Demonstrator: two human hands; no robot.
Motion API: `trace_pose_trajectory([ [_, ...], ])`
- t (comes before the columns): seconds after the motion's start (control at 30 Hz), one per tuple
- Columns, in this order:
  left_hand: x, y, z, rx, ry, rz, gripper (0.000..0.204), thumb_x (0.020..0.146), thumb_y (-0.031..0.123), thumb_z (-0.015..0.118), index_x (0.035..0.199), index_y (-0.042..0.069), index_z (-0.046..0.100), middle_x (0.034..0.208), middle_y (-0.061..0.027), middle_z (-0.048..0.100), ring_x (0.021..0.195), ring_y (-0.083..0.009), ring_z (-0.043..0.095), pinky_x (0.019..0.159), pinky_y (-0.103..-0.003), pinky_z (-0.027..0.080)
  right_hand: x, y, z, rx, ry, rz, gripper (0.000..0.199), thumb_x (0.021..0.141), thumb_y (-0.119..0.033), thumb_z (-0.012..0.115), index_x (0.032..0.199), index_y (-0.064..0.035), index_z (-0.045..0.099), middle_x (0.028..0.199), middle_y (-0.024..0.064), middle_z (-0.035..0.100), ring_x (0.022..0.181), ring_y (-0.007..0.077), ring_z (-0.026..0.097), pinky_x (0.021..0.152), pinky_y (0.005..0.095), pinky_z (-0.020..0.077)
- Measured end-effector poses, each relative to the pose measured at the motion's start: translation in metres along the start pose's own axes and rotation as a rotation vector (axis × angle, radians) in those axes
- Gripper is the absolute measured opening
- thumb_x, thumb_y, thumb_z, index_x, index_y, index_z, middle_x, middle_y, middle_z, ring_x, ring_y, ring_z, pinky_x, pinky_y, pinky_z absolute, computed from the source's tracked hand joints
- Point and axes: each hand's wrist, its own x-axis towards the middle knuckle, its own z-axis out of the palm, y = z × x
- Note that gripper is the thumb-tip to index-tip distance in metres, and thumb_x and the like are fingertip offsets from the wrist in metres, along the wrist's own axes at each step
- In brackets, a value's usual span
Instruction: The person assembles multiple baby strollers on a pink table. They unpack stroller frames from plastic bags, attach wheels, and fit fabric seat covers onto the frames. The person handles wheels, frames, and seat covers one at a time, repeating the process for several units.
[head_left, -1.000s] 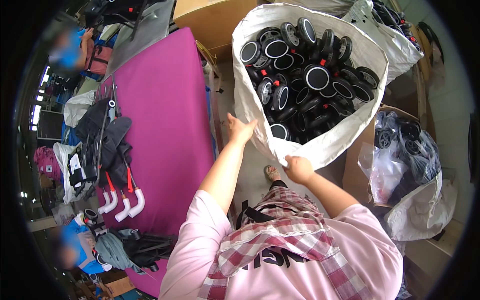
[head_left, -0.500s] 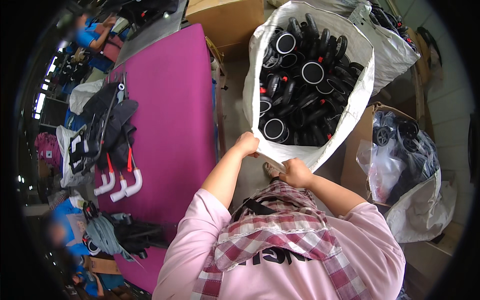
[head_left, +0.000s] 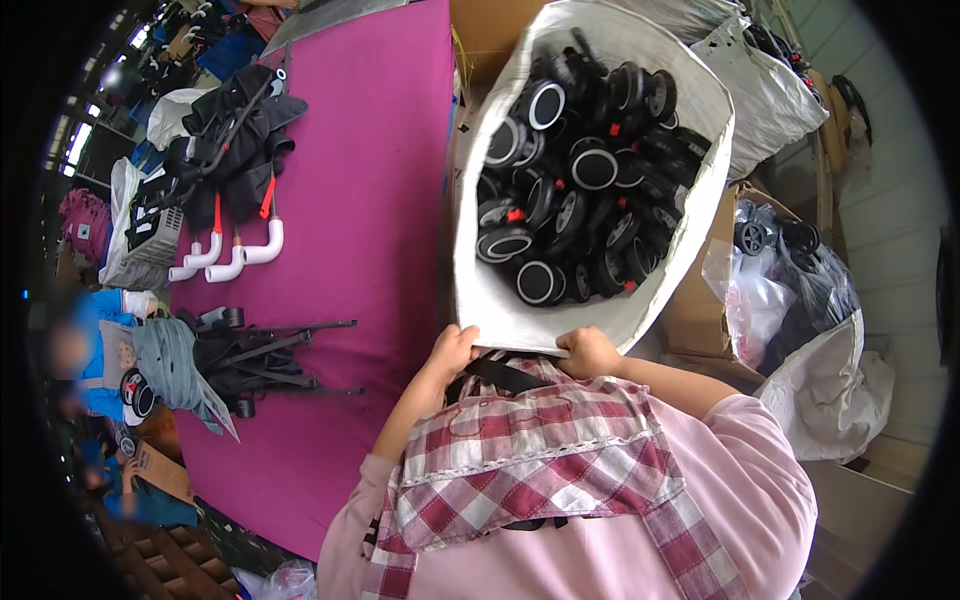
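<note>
A large white woven sack (head_left: 560, 328) stands open in front of me, full of black stroller wheels (head_left: 594, 166) with pale rings and small red parts. My left hand (head_left: 455, 350) is closed on the near left part of its rim. Farther right along the same edge, my right hand (head_left: 590, 352) grips the rim too. The cloth between my two fists is pulled taut, close against my checked apron.
To the left runs a purple-covered table (head_left: 360, 200) bearing dark folded stroller frames (head_left: 235, 140) and white curved tubes (head_left: 245, 250). A carton (head_left: 705, 300) with plastic-wrapped wheels stands right, near another white sack (head_left: 765, 95). Co-workers are at the far left.
The sack's near rim has come toward me and a little left, with both hands still on it. The wheels inside have shifted. My view has moved relative to the table.
</note>
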Motion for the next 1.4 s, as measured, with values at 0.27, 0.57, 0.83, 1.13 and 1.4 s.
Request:
trace_pose_trajectory([
  [0.27,-0.022,-0.012,-0.001,0.196,0.352,-0.008,0.046,0.093,0.030,0.057,0.068,-0.009,0.061,0.057,-0.0130,0.060,0.054,-0.0217,0.060,0.053,-0.037,0.047,0.050,-0.009,-0.021,0.207,-0.063,-0.008,0.020,0.069,-0.019,0.065,0.073,-0.0008,0.059,0.070,0.0208,0.061,0.069,0.0391,0.062,0.065,0.0457,0.0477],
  [0.57,0.034,0.063,0.000,0.142,0.301,-0.007,0.034,0.097,0.026,0.053,0.086,-0.004,0.064,0.068,-0.0053,0.063,0.052,-0.0111,0.056,0.047,-0.028,0.043,0.156,0.019,-0.122,0.245,-0.291,-0.199,0.024,0.076,-0.022,0.071,0.074,-0.0005,0.061,0.067,0.0185,0.059,0.065,0.0344,0.060,0.063,0.0417,0.0489],
  [0.83,0.041,0.061,0.006,0.238,0.408,-0.189,0.051,0.097,0.040,0.053,0.077,-0.005,0.066,0.059,-0.0129,0.063,0.059,-0.0209,0.065,0.058,-0.035,0.050,0.314,0.033,-0.158,0.154,0.241,-0.235,0.044,0.080,-0.027,0.075,0.115,-0.0035,0.062,0.116,0.0178,0.059,0.110,0.0351,0.057,0.097,0.0409,0.0463],
  [1.13,0.046,0.088,0.030,0.072,0.597,-0.140,0.047,0.097,0.039,0.054,0.088,-0.006,0.064,0.068,-0.0152,0.065,0.060,-0.0233,0.066,0.058,-0.036,0.051,0.389,0.003,-0.015,0.184,0.351,-0.259,0.054,0.089,-0.040,0.067,0.124,-0.0004,0.057,0.124,0.0216,0.058,0.117,0.0374,0.055,0.099,0.0422,0.0446],
  [1.4,0.052,0.086,0.033,0.208,0.554,-0.026,0.043,0.097,0.035,0.056,0.086,-0.006,0.062,0.069,-0.0173,0.063,0.064,-0.0274,0.064,0.060,-0.039,0.047,0.416,0.049,-0.042,-0.212,-0.062,-0.137,0.049,0.070,-0.032,0.073,0.108,-0.0021,0.067,0.104,0.0202,0.069,0.103,0.0359,0.064,0.094,0.0422,0.0499],
])
